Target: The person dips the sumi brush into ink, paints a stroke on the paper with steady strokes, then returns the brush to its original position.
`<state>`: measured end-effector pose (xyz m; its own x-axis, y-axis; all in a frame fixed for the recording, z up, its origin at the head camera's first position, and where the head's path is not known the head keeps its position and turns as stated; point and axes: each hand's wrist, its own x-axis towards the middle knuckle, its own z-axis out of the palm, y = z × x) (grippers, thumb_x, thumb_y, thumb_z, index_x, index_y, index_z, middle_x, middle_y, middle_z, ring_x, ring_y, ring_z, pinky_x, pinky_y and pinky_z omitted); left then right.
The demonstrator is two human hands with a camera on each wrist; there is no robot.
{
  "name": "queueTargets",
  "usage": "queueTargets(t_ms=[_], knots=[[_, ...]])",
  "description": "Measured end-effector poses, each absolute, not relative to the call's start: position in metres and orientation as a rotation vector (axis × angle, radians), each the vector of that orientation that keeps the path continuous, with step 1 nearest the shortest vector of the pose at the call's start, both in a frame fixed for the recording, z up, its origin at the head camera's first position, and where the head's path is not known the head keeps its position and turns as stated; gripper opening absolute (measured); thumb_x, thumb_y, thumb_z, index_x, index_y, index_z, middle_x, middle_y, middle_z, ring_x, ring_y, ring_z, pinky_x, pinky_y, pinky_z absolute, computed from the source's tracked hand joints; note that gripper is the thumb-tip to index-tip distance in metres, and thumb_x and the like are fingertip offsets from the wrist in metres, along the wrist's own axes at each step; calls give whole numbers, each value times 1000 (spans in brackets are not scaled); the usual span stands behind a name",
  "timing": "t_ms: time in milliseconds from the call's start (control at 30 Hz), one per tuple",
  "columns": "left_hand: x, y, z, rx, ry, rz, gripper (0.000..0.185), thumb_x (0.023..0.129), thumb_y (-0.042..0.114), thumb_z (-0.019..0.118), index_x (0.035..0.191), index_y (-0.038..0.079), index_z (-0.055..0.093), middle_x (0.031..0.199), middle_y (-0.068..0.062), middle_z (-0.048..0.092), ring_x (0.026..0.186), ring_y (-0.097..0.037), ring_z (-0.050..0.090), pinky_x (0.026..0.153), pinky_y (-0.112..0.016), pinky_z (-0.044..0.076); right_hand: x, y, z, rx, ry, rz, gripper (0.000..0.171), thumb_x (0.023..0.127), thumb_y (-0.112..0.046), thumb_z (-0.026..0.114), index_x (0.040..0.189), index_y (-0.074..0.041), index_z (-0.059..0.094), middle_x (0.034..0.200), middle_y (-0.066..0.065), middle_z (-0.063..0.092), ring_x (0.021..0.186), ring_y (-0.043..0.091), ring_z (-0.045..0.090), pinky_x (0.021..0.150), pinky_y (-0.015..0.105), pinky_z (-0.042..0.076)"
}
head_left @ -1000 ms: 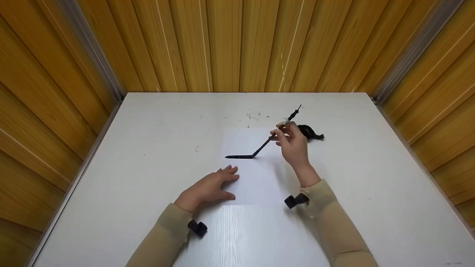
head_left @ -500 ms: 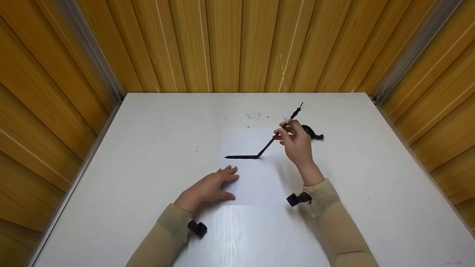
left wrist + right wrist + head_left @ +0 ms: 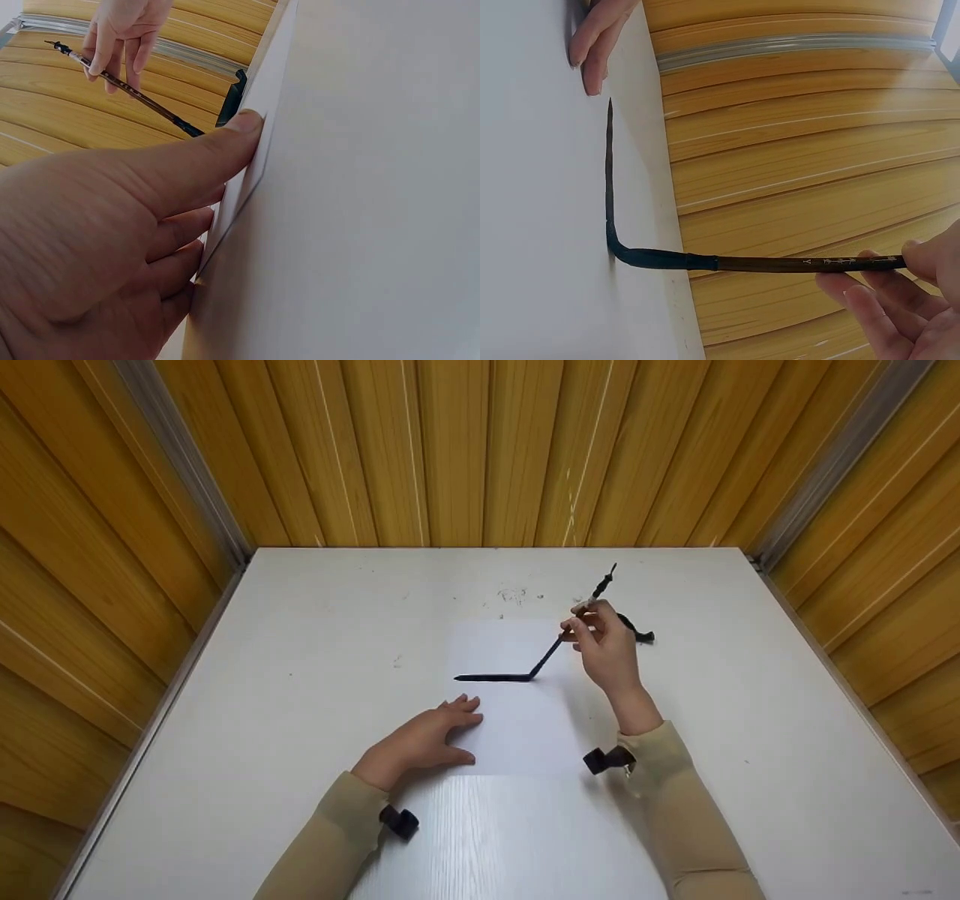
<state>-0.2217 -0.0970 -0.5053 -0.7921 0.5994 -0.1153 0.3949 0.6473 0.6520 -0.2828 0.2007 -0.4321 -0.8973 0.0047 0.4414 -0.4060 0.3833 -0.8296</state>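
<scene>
- On the white paper point(image 3: 517, 727), brush point(image 3: 761, 264) stood with its tip down, at the right end of a black stroke point(image 3: 491, 678); its shaft rose roughly square to the sheet in the right wrist view.
- Right hand point(image 3: 609, 652): thumb and fingers partly curled, pinching the brush on its handle point(image 3: 791, 265), well above the bristles point(image 3: 649, 258).
- Left hand point(image 3: 427, 739): fingers extended, thumb spread, resting on the paper's left edge; gripped nothing.
- Brush probably light, easy for a fingertip pinch. Handle looked slim, smooth and stiff; may have rolled or slipped a bit if held loosely.
- Bristles looked soft and dark, likely wet; probably spread or bent under small pressure. Where hair ended and stroke began, couldn't tell.
- Best hold: the handle, clear of the dark collar point(image 3: 702, 262); the current pinch seemed fine. Bristles were the part to avoid, smear risk.
- Paper looked thin and flat, likely easy to slide, crease or tear; flat fingers at the edge suited it better than a hard grip. Stroke perhaps damp, best left untouched.
- Black object point(image 3: 643, 636) sat on the table point(image 3: 225, 720) behind the right hand, partly hidden; type and weight unclear.
</scene>
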Motion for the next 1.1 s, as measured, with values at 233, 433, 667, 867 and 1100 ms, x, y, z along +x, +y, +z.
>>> queueTargets(t_ms=[233, 433, 667, 867, 1100], knots=[[-221, -98, -506, 787, 2545, 902, 69, 90, 22, 81, 151, 8, 52, 169, -1, 33, 160, -28, 22, 131, -48, 23, -282, 204, -429, 344, -2290, 1514, 19, 102, -6, 62, 116, 6, 59, 102, 24, 75, 89, 41, 77, 68, 15, 59], [-222, -97, -506, 785, 2549, 898, 68, 90, 22, 81, 151, 9, 52, 169, -1, 33, 160, -28, 22, 130, -48, 24, -281, 207, -426, 322, -2328, 1481, 18, 103, -6, 60, 118, 3, 60, 105, 23, 75, 93, 39, 77, 70, 11, 56], [-222, -98, -506, 790, 2564, 875, 68, 90, 23, 80, 151, 10, 53, 169, 0, 34, 160, -27, 22, 130, -47, 24, -281, 210, -424, 335, -2316, 1442, 16, 103, -7, 60, 116, 3, 61, 102, 24, 75, 92, 38, 77, 74, 18, 61], [-222, -98, -507, 782, 2567, 868, 67, 90, 23, 80, 151, 11, 53, 169, 1, 33, 160, -27, 23, 130, -47, 25, -280, 211, -422, 347, -2319, 1405, 17, 102, -5, 61, 115, 5, 61, 102, 25, 75, 91, 38, 77, 73, 15, 60], [-222, -98, -506, 780, 2566, 865, 67, 90, 23, 80, 151, 10, 53, 168, 1, 34, 160, -26, 23, 130, -47, 24, -279, 213, -419, 321, -2338, 1381, 16, 101, -2, 61, 116, 6, 60, 103, 25, 74, 93, 39, 76, 72, 13, 58]])
